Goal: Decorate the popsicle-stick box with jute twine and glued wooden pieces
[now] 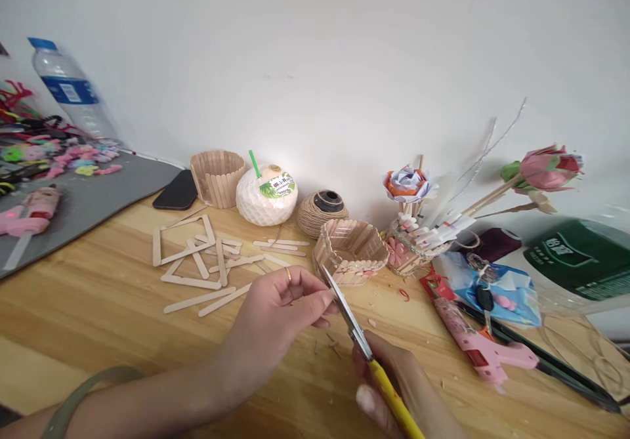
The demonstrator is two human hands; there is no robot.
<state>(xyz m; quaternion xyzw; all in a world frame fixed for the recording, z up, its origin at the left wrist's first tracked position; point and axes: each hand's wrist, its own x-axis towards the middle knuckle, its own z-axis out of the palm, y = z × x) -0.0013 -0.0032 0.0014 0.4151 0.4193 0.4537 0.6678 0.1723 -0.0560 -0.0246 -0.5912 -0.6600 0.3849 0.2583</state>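
My right hand (406,376) is wrapped around yellow-handled scissors (355,331). Their metal blades point up and away, with the tips beside the fingers of my left hand (270,317). Thumb and fingers of that left hand are pinched together at the blades; whatever sits between them is too small or hidden to make out. Just beyond the blade tips stands a low basket of craft sticks (350,255) with a twine-like trim. Small wood scraps (332,342) lie on the table beneath my hands.
Loose craft sticks and stick frames (189,281) lie to the left. Behind are a stick cup (219,180), a white coconut (266,196) and a twine spool (322,212). Pink glue guns lie at right (485,354) and left (32,212). A green-labelled bottle (575,258) lies far right.
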